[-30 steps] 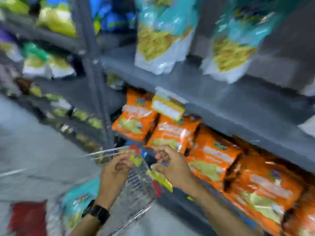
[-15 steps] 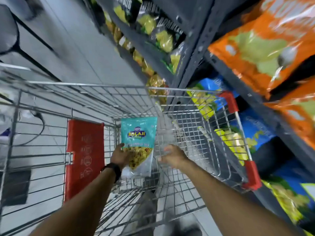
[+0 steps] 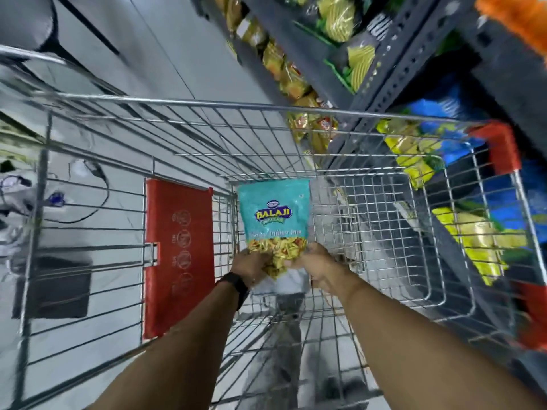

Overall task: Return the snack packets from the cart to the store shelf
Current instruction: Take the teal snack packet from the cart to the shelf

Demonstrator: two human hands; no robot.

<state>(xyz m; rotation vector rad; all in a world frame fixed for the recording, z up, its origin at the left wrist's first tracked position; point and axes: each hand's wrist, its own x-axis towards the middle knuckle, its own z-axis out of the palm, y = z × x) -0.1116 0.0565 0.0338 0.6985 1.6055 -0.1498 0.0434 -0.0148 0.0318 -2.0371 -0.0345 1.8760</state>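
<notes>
A teal snack packet [image 3: 273, 214] with a yellow-and-blue logo stands upright inside the wire cart [image 3: 207, 106]. My left hand [image 3: 251, 266], a black watch on its wrist, grips the packet's lower left part. My right hand [image 3: 318, 269] grips its lower right part. Both arms reach down into the cart basket. The dark grey store shelf [image 3: 384, 72] runs along the right side, stocked with yellow, green, blue and orange snack packets.
A red child-seat flap [image 3: 179, 255] hangs on the cart's left inner wall. Red corner bumpers [image 3: 503, 149] mark the cart's right side, close against the shelf. Grey floor lies to the left, with a dark stand [image 3: 50, 39] at top left.
A second ago both hands were up at the shelf with the orange packets. The view then swung down into the cart; the left hand held the teal packet, and now the right hand has closed on it too.
</notes>
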